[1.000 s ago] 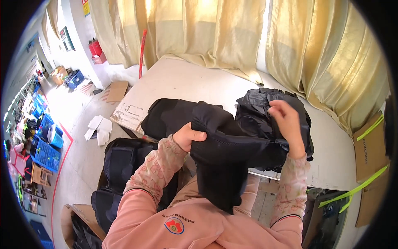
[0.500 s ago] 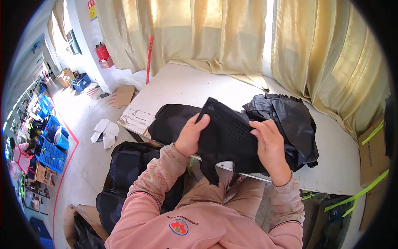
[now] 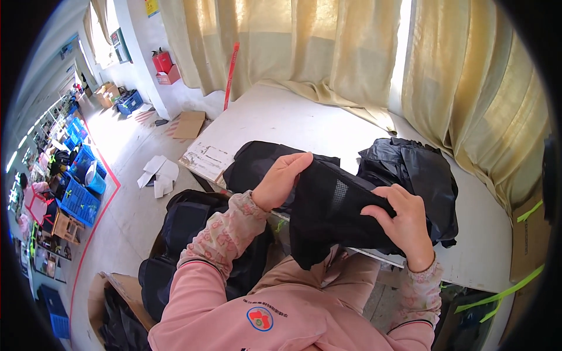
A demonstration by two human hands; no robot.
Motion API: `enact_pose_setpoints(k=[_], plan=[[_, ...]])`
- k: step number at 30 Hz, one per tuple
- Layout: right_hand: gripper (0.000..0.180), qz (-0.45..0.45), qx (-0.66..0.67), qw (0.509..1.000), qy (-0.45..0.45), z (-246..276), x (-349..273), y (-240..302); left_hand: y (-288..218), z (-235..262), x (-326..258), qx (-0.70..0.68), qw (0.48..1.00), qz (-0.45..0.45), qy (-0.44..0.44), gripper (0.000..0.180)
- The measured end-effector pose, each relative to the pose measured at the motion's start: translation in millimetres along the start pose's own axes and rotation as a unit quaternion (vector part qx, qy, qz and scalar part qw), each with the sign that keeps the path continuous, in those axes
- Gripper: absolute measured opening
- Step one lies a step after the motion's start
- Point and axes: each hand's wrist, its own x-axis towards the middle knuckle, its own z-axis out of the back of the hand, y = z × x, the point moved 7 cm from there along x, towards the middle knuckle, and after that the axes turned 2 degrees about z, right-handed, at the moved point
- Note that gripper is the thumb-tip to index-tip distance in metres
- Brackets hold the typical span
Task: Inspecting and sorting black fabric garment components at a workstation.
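Note:
A black fabric piece with a mesh panel (image 3: 328, 219) is stretched between my hands over the table's front edge. My left hand (image 3: 281, 182) is closed on its upper left corner, thumb along the top. At the upper right edge my right hand (image 3: 404, 221) pinches the cloth between thumb and fingers. Light shows through a small patch of the mesh. The lower left part hangs loose above my lap. Behind it, more black fabric (image 3: 253, 164) lies on the white table (image 3: 328, 126). A crumpled shiny black bag (image 3: 410, 167) rests beyond my right hand.
Left of my legs, several black padded items (image 3: 181, 228) are stacked by an open cardboard box (image 3: 120, 281) with black material inside. Beige curtains (image 3: 310, 47) hang along the table's far side. A brown carton (image 3: 530, 234) with green straps stands at the right.
The fabric has been drawn out flatter, its upper edge now slanting down to the right. My right hand has turned to pinch that edge. The whole view has shifted slightly.

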Motion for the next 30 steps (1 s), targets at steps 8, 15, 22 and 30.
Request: enact_pose_setpoints(k=[8,15,22,30], plan=[[0.024,0.009,0.047,0.998,0.042,-15.3,16.6,19.9,-33.1,-10.5,-21.0,0.399,0.877,-0.214,0.159,0.048],[0.024,-0.11,0.015,0.963,0.243,-4.5,1.9,9.3,-42.0,-11.5,-18.4,0.492,0.843,-0.217,0.028,0.032],[0.034,-0.272,0.094,0.956,0.05,15.1,-3.3,-99.0,22.5,104.9,-0.2,0.187,0.976,-0.033,-0.103,0.026],[0.038,-0.34,0.502,0.778,-0.162,-17.9,36.7,-88.5,177.7,109.5,-101.3,-0.102,0.985,0.137,0.036,0.068]])
